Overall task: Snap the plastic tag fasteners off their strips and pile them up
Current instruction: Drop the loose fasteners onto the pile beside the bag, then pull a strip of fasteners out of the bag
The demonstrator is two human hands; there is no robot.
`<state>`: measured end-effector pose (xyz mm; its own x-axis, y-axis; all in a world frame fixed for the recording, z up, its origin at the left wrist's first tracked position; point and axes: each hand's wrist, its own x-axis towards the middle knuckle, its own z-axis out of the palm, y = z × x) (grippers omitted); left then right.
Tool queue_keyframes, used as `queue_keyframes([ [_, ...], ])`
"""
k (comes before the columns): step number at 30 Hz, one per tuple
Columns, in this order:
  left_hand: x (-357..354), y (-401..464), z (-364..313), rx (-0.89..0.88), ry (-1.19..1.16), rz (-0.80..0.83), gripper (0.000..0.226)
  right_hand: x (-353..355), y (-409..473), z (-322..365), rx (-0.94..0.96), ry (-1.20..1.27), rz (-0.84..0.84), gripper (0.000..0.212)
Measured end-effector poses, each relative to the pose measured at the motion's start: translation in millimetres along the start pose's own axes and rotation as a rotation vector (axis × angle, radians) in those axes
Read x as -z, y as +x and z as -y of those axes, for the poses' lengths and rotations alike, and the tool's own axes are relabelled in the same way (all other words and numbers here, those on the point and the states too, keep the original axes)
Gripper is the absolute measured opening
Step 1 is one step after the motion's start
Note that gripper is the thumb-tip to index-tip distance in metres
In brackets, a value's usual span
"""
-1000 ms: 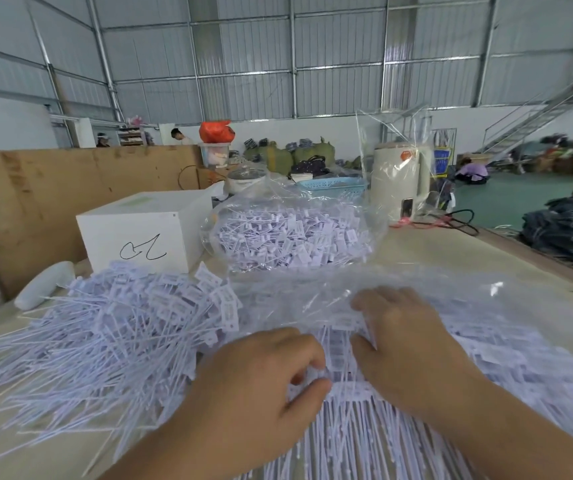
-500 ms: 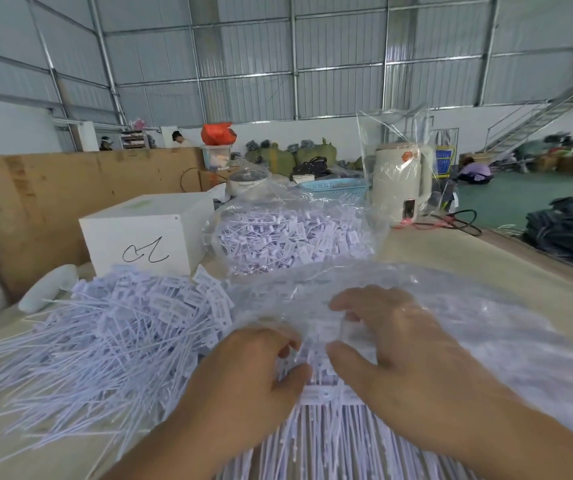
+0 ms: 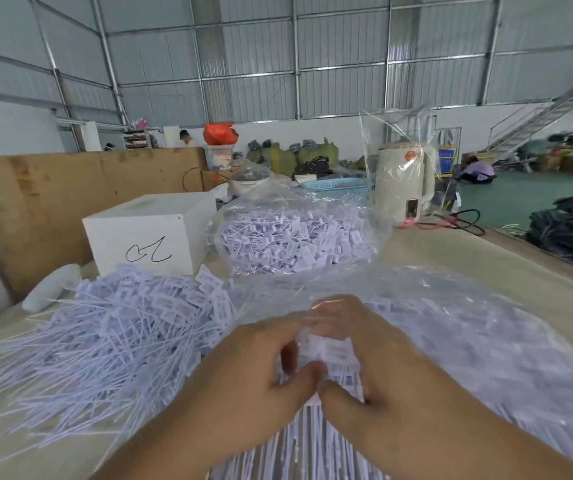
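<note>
Left hand (image 3: 254,372) and right hand (image 3: 378,375) pinching a strip of tags (image 3: 330,351), fingertips blurred, loose tag pile (image 3: 112,334) left, white box (image 3: 150,237) and bagged tags (image 3: 295,240) behind

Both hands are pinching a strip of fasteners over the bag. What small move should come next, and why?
Probably a short twist of the two hands against each other to snap fasteners off. The left hand and right hand both pinch the same strip, thumbs nearly touching, so the break point seems set. The loose ones would then go on the pile to the left.
</note>
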<state>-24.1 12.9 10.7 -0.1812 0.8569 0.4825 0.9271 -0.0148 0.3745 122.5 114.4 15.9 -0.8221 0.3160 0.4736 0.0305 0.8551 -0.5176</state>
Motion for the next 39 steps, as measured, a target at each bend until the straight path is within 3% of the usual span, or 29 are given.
queue_keyframes([
  [3,5,-3,0,0.017,0.062,0.017,0.051,2,-1,1,0.011,-0.073,-0.012,0.051],
  [7,6,-4,-7,0.015,0.190,-0.147,0.046,4,-3,0,-0.016,-0.175,-0.014,0.058],
  [12,12,-5,-12,0.068,0.271,-0.226,0.035,18,1,5,-0.051,-0.342,0.019,0.035],
  [15,15,-5,-13,0.131,0.189,-0.248,0.035,26,5,7,-0.081,-0.322,0.075,0.030],
  [18,17,-3,-14,0.150,-0.015,-0.287,0.021,29,4,10,-0.038,-0.299,0.027,0.019],
  [22,28,-2,-9,0.171,-0.236,-0.348,0.032,34,1,18,-0.039,-0.349,0.097,0.043],
  [25,36,-4,-5,0.187,-0.302,-0.150,0.024,35,2,20,-0.007,-0.412,0.178,0.042],
  [28,33,-8,-5,0.136,-0.075,-0.002,0.035,31,3,18,0.010,-0.526,0.188,0.029],
  [30,31,-11,-10,0.077,0.155,-0.028,0.052,30,3,17,0.001,-0.551,0.182,0.028],
  [32,31,-12,-17,0.040,0.291,-0.070,0.054,30,2,15,0.006,-0.563,0.156,0.030],
  [36,34,-11,-27,-0.062,0.409,-0.190,0.042,25,0,17,0.045,-0.570,0.118,0.035],
  [39,26,-10,-33,-0.068,0.460,-0.042,0.052,26,-1,20,0.037,-0.462,0.040,0.037],
])
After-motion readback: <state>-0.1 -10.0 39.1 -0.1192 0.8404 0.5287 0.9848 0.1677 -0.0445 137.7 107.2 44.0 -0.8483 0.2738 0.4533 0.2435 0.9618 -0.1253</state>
